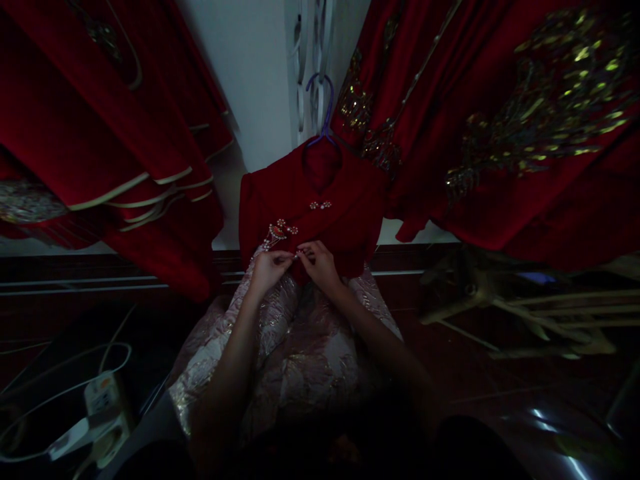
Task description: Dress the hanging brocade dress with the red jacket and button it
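A red jacket (285, 180) hangs in front of me on a purple hanger (326, 117), over a pale metallic-patterned skirt (305, 360). At the jacket's lower front, my left hand (270, 270) and my right hand (320, 265) meet, fingertips pinched on a small beaded clasp (299, 255). The fingers partly hide the clasp, and I cannot tell whether it is fastened. Above the hands is a similar beaded clasp (321, 205) at the chest. A beaded brooch-like ornament (278, 231) with dangling strands sits just up and left of my left hand.
Red garments with pale piping (135, 193) hang at the left, and a red sequined garment (550, 100) at the right. Metal chain links (320, 47) hold the hanger. A power strip (106, 413) with cables lies lower left; a wooden folding frame (515, 303) lies right.
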`<state>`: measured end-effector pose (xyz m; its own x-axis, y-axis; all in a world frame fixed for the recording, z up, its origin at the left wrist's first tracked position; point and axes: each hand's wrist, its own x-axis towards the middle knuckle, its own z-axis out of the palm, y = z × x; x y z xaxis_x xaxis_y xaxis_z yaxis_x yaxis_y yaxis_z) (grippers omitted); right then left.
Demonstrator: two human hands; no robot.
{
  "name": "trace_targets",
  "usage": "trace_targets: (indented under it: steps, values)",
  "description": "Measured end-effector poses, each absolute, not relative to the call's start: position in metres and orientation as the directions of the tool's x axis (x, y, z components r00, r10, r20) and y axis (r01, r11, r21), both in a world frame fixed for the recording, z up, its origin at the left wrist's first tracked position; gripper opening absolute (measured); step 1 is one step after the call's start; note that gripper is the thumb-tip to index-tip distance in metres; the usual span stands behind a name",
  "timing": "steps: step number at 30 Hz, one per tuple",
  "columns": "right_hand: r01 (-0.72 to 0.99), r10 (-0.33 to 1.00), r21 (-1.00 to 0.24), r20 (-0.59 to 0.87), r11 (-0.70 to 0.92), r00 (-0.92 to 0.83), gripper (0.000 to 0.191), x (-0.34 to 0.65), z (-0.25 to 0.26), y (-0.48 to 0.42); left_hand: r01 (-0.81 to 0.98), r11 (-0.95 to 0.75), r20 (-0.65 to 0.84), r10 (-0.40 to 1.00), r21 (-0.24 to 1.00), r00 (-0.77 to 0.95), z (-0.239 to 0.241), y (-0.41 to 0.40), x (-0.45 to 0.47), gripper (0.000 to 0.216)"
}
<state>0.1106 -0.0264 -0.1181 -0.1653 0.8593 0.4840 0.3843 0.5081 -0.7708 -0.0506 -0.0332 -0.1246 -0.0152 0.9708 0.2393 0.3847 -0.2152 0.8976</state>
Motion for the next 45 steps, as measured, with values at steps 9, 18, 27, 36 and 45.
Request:
trace_targets:
  steps: [9, 18, 27, 36, 45]
  values:
    - [0.31, 0.886, -0.846, 0.34, 0.435, -0.315, 0.018, 0.137, -0.115, -0.025, 0.338, -0.254, 0.29, 0.955, 0.906, -0.06, -0.126, -0.026, -0.057, 0.02]
    - [0.339, 0.925, -0.862, 0.335, 0.378, -0.179, 0.018, 0.167, -0.107, -0.015, 0.412, -0.253, 0.257, 0.965, 0.875, 0.046, -0.117, -0.035, -0.068, 0.019]
    - [0.336, 0.92, -0.859, 0.334, 0.386, -0.203, 0.018, 0.166, -0.104, -0.016, 0.472, -0.257, 0.222, 0.966, 0.843, 0.13, -0.133, -0.03, -0.064, 0.019]
    - [0.321, 0.927, -0.87, 0.332, 0.373, -0.176, 0.021, 0.174, -0.103, -0.01, 0.449, -0.256, 0.193, 0.964, 0.856, 0.182, -0.138, -0.034, -0.054, 0.021]
    - [0.341, 0.9, -0.841, 0.342, 0.421, -0.269, 0.017, 0.161, -0.105, -0.018, 0.511, -0.286, 0.216, 0.957, 0.811, 0.193, -0.142, -0.034, -0.049, 0.017]
